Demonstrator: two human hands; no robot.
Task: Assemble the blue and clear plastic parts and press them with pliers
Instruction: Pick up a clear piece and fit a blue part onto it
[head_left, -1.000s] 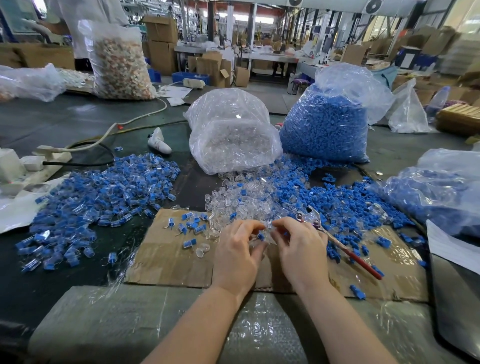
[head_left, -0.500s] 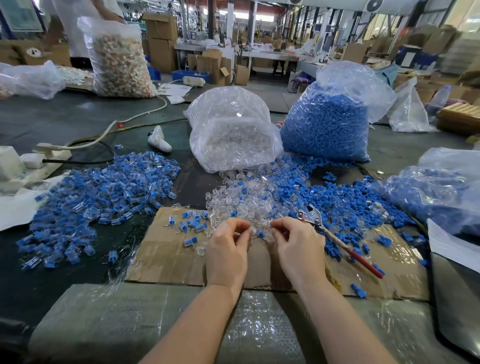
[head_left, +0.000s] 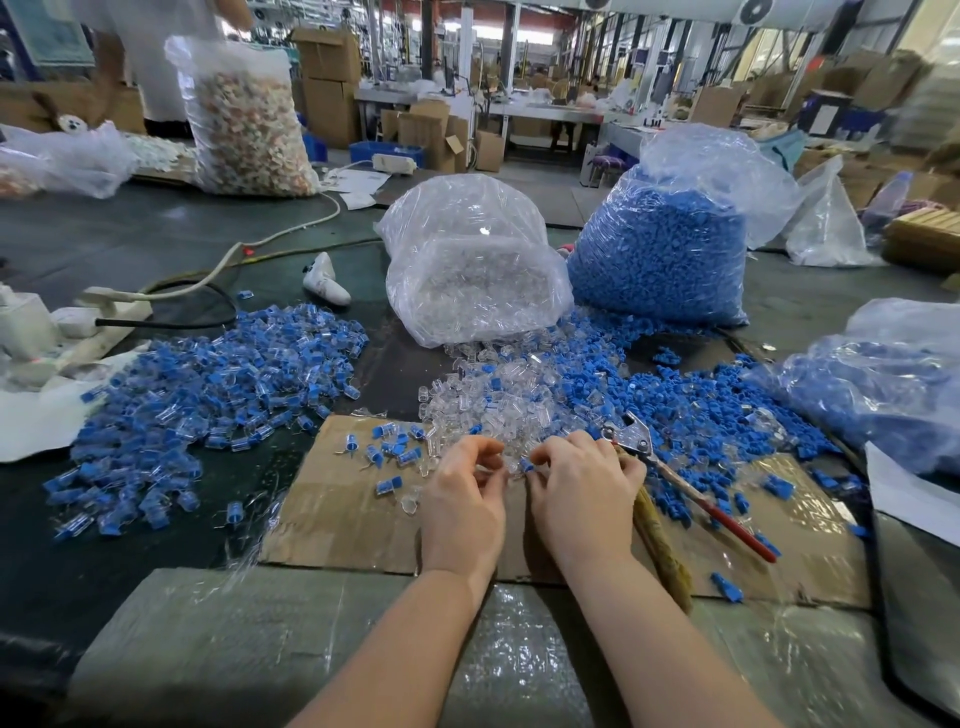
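- Since a second ago, both hands have slid slightly toward the far loose pile, and the left hand (head_left: 464, 499) has drawn in beside the right hand (head_left: 582, 493).
- Left fingers (head_left: 483, 457) curl in a pinch on a small clear plastic part (head_left: 503, 464); right fingers (head_left: 540, 457) pinch a blue plastic part (head_left: 527, 464), the two parts almost touching.
- Red-handled pliers (head_left: 685, 488) with a bare metal head lie just right of the right hand, on glossy film-covered cardboard (head_left: 332, 509).
- Ridged blue caps and glassy clear shells spill from two crinkled bags, clear (head_left: 470, 260) and blue (head_left: 660, 249), at the far side.
- Assembled pieces (head_left: 208, 395) heap at left on the dark surface (head_left: 78, 244).
- Beyond, cartons fill a blurred workshop.
- Whether the pinched parts are joined cannot be made out.
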